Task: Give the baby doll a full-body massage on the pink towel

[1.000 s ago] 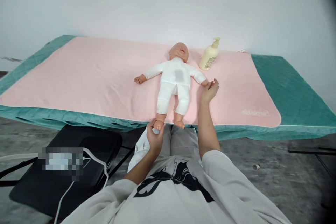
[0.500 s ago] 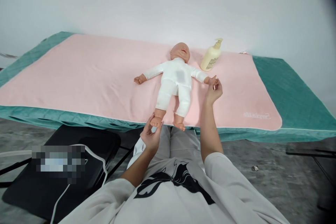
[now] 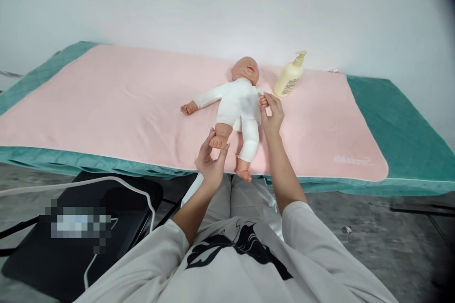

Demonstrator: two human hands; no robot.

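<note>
A baby doll (image 3: 238,102) with a white cloth body lies on its back on a pink mat (image 3: 142,99), its head toward the wall. My left hand (image 3: 212,158) grips the doll's foot on the left side of the view, and that leg is bent up toward the body. My right hand (image 3: 273,112) pinches the doll's hand on the right side, holding it near the chest with the arm folded. The other arm is stretched out to the left and the other leg lies straight, both untouched.
A cream pump bottle (image 3: 288,78) leans in view beside the doll's head. Green cloth (image 3: 401,128) covers the table under the mat. Below at the left stands a black chair (image 3: 124,218) with a white cable across it. A white wall rises behind.
My left hand has pushed the doll's foot up toward its body, bending the leg. My right hand has brought the doll's hand inward to the chest from the outstretched position.
</note>
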